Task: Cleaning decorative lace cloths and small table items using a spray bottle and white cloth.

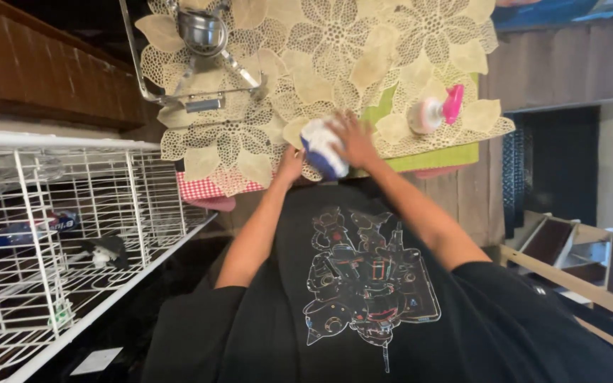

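Right hand (352, 138): grip spread flat, palm down, pressing on a blue-and-white cloth (323, 147); fingers extended, not curled round it.
Left hand (291, 164): lies at the near edge of the tabletop, just beside the cloth; whether its grip is closed or open cannot be told.
Cloth: bunched, resting on the cream lace table cover (335, 42) near its near edge, between the two hands.
Spray bottle (434, 113): white body, pink trigger head, lying on its side on the lace cover, to one side of the right hand and apart from it.
Metal pot (202, 30): sits on a wire stand at the far end of the cover.
White wire rack (72, 234): stands beside the tabletop, well apart from both hands.
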